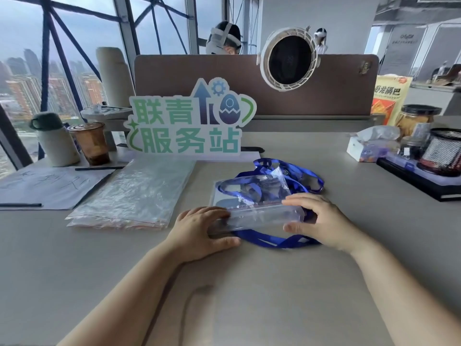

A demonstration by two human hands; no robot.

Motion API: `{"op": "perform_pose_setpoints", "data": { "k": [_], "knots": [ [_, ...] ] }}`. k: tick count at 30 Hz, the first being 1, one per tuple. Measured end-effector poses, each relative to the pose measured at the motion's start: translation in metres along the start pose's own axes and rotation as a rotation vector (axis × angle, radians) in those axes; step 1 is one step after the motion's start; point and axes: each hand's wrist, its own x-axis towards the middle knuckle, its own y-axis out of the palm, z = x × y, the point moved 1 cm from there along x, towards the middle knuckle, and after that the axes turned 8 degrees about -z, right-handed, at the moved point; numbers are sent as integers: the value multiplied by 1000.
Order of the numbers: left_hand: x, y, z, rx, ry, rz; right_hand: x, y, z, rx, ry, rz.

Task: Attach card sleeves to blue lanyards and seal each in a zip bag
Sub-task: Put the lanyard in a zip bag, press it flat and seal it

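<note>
**Work surface.** A flat, matte beige-grey desk (249, 283) fills the lower part of the head view. A brown fabric divider panel (199, 73) closes off its far edge. A round white desk fan (289, 58) sits at the top of the panel.

**Task item.** A transparent plastic zip bag with a red closure line (252, 196) lies at the centre of the desk, near the person. A blue lanyard (227, 187) is coiled inside it. A heap of loose blue fabric lanyards (303, 174) lies just behind and beneath the zip bag, and one loop emerges at its near edge.

**Hands.** The left hand (199, 231) grips the near left corner of the zip bag, fingers on top and thumb on the desk side. The right hand (319, 221) pinches the near right corner in the same way. The hands are apart, one at each end of the closure strip. Whether the strip is sealed cannot be determined.

**Left side.** A flat stack of clear empty zip bags (134, 193) lies beside a handwritten paper sheet (47, 186). Behind them stand a clear cup of iced coffee (91, 143) and a white flask with a green lid (53, 141).

**Centre rear.** A white cut-out sign with green Chinese characters (189, 126) stands upright.

**Right side.** A tissue box (369, 148), a black mesh pen holder (444, 151) and a glass jar with a black lid (414, 118) are grouped together.

**Room.** Tall windows with blue steel bracing (47, 46) show city towers under a grey sky.
</note>
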Motion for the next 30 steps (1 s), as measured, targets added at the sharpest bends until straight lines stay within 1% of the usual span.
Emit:
{"op": "perform_pose_setpoints", "data": {
  "k": [1,2,4,7,10,12,14,16,18,20,23,25,27,30],
  "knots": [
    [0,0,0,4,-5,9,-1,-1,-3,-83,-14,36],
    [1,0,1,-6,-13,2,-1,0,-6,-152,-29,35],
    [-1,0,3,-55,-46,-32,1,4,-8,-185,-36,-23],
    [-1,0,9,-167,-111,-102,1,6,-7,-114,3,-86],
    [3,-5,9,-318,-191,-237,4,0,4,92,115,-82],
    [11,-12,4,-471,-258,-289,10,-4,15,206,165,-131],
    [21,-18,-1,-610,-363,-313,21,-5,19,207,200,-198],
    [34,-16,2,-683,-488,-306,34,0,14,176,269,-238],
    [46,-9,9,-621,-601,-257,46,8,5,101,375,-245],
    [52,-2,17,-424,-667,-185,53,17,-3,-65,447,-202],
    [55,3,19,-95,-662,-78,55,23,-4,-335,484,-154],
    [57,3,17,23,-647,-36,55,24,-3,-474,451,-132],
    [60,4,17,48,-642,-19,55,25,-4,-557,433,-83],
    [64,4,18,-36,-620,-15,59,25,-5,-476,435,-97]
  ]
}}
